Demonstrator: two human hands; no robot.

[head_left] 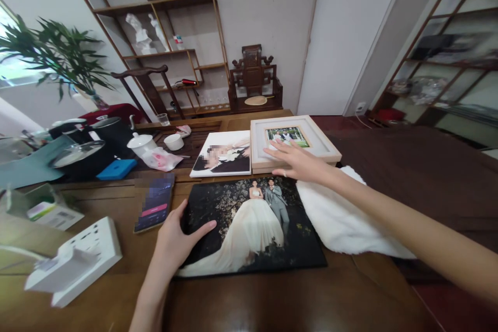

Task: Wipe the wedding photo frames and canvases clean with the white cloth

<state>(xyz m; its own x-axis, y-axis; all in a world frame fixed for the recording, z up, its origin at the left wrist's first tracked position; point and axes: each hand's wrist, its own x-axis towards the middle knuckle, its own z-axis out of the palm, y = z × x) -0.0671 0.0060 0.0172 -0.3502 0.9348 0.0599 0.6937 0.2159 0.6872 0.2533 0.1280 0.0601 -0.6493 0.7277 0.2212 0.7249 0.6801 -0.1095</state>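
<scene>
A large dark wedding photo print lies flat on the wooden table in front of me. My left hand rests on the print's left edge, thumb on the picture, fingers curled round the border. My right hand reaches forward with fingers stretched out flat over the near edge of a white framed photo. To the left of that frame lies a second, lighter print.
A white fluffy cloth lies at the right of the big print. A phone sits to its left, a white power strip nearer the table's left corner. Pots, a teapot, cups and a blue box crowd the far left.
</scene>
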